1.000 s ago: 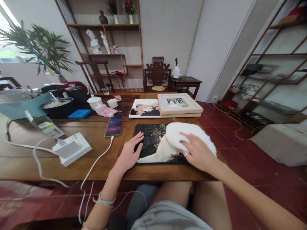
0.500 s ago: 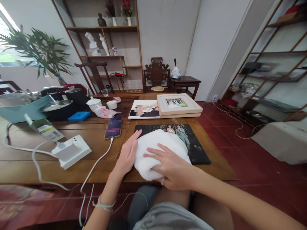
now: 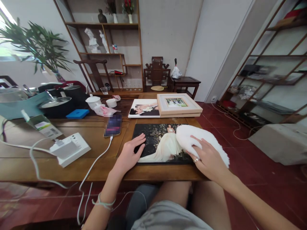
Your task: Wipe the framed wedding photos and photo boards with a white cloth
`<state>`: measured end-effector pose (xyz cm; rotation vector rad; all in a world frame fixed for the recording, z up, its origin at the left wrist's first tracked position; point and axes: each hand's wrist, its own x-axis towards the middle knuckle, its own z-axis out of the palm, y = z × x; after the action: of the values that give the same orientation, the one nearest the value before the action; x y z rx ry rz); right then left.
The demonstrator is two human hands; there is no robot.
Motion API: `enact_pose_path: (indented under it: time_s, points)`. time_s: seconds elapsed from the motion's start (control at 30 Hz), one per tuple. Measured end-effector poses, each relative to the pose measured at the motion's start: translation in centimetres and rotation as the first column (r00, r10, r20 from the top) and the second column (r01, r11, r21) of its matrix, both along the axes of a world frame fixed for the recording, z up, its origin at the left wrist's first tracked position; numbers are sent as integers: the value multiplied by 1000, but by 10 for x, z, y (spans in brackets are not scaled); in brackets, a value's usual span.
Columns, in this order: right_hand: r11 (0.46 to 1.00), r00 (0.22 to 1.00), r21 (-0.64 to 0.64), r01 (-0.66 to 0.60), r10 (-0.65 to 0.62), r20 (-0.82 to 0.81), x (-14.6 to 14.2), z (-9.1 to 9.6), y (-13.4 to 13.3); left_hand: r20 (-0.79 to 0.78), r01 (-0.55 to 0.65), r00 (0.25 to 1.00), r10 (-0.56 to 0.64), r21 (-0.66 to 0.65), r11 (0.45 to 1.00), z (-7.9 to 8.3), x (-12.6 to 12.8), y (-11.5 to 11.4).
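Observation:
A dark wedding photo panel (image 3: pixel 169 147) lies flat near the table's front edge, with a long white dress showing on it. My left hand (image 3: pixel 130 152) rests on its left edge, fingers stretched out and holding nothing. A fluffy white cloth (image 3: pixel 209 136) covers the right part of the panel and reaches past its right side. My right hand (image 3: pixel 208 159) grips this cloth from the near side, fingers bent into it and a ring on one finger. The panel's right end is hidden beneath the cloth.
Behind the panel lie a white-edged photo panel (image 3: pixel 144 108) and stacked wooden frames (image 3: pixel 179 108). To the left are a charging phone (image 3: pixel 114 125), a white power strip (image 3: pixel 70 150) with loose cables, a blue box (image 3: pixel 78 113), a white lidded bowl (image 3: pixel 93 101) and a black pan (image 3: pixel 56 107).
My right hand has moved the white cloth rightward across the panel, uncovering the white dress. My left hand stays at the left edge, now flatter on the panel and apart from the cloth.

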<state>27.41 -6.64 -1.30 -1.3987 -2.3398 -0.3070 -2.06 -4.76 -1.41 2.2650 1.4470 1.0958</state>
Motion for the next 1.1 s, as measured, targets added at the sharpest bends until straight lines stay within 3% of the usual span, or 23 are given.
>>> enact_pose_path:
  time_s: [0.13,0.27,0.43,0.57,0.7,0.97,1.1]
  points:
    - [992,999,-122,-7,13,48,-24,11,12,-10,-9,1000,9,14,1000,-1,0,0]
    - [959,986,-229,-166,169,-8,-72,27,39,-10,4,1000,-4,20,1000,-2,0,1]
    - [907,937,-239,-346,348,-34,-139,39,77,0,2,1000,-2,39,999,-1,-1,0]
    - [888,911,-214,-408,412,-28,-159,42,88,-20,21,1000,-21,21,1000,1,-2,0]
    - [902,919,-182,-391,393,-23,-134,38,82,-2,-5,1000,5,1,1000,1,-1,0]
    - [974,982,-127,-188,187,-23,-38,25,84,18,7,1000,-7,4,1000,2,0,0]
    - [983,990,-117,-141,141,-9,-15,19,80,5,-18,1000,18,11,1000,2,0,0]
